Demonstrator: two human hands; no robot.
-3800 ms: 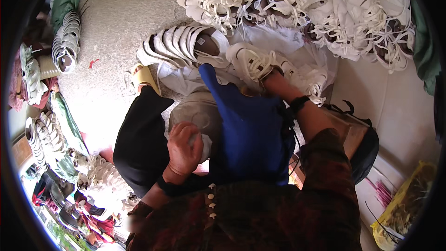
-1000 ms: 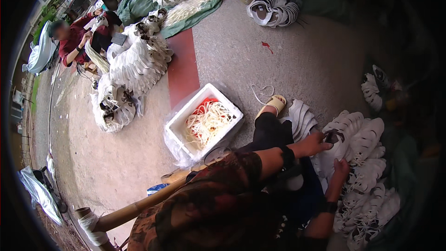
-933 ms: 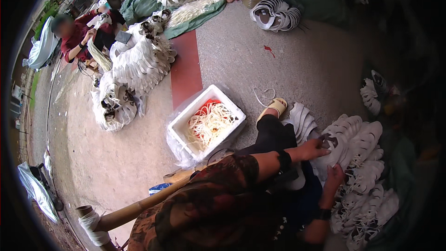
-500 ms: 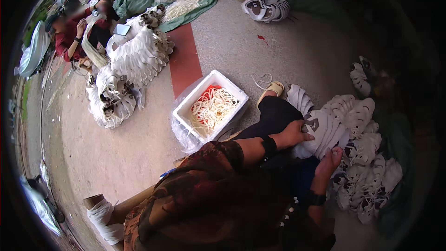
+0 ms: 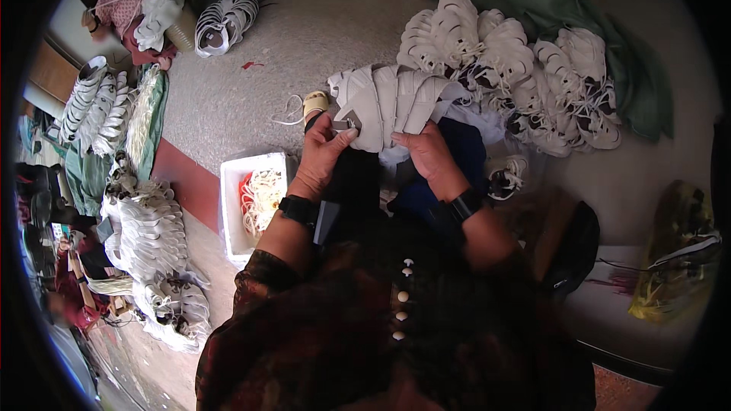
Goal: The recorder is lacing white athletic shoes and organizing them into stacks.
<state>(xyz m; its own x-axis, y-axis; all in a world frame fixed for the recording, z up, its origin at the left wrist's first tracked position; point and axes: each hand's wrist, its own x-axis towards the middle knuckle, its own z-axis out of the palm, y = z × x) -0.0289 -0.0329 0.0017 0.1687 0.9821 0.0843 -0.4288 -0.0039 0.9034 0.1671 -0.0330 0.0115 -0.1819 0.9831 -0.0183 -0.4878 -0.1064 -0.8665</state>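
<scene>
Across my lap lies an overlapping row of white shoe uppers (image 5: 388,103), with a grey patch showing at the left end. My left hand (image 5: 324,156) is closed on the left end of the row, its thumb over the edge by the grey patch. My right hand (image 5: 432,156) grips the near edge further right, its thumb on top and its other fingers hidden beneath. Just beyond my left hand is a foot in a tan shoe (image 5: 314,101), with a loose white lace (image 5: 288,113) on the floor beside it.
To my left stands a white foam box (image 5: 229,209) holding pale laces (image 5: 263,196). A large heap of laced white uppers (image 5: 525,68) lies ahead right, against green cloth (image 5: 567,11). More stacked uppers (image 5: 152,228) are at far left, near other people. A yellow bag (image 5: 674,259) lies at right.
The view has swung to the right. My right hand, earlier raised beside the uppers with bent fingers, now grips their edge. My left hand stays at the grey-patched end.
</scene>
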